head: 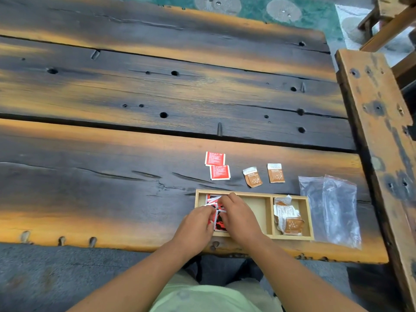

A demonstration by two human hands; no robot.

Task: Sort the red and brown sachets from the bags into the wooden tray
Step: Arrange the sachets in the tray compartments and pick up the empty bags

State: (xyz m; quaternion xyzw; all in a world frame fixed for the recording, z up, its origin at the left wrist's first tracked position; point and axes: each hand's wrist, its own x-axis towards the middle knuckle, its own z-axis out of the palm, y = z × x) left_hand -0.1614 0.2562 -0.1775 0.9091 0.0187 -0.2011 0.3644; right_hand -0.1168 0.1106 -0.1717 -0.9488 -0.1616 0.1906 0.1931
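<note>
A person's left hand point(198, 224) and right hand point(240, 216) curl their fingers around a stack of red sachets point(213, 199) in the left compartment of the wooden tray point(290, 237). Behind it lie 2 loose red sachets point(215, 158) and 2 loose brown sachets point(276, 173). Crumpled brown sachets point(290, 220) fill the right compartment, with 2 clear bags point(333, 206) alongside.

A tray point(292, 237) is set at the near edge of the table point(112, 176). A left pile point(217, 224) of sachets is held in its left compartment, a right pile point(289, 219) in its right. Loose sachets point(215, 158) are laid behind it, bags point(333, 210) to its right.
</note>
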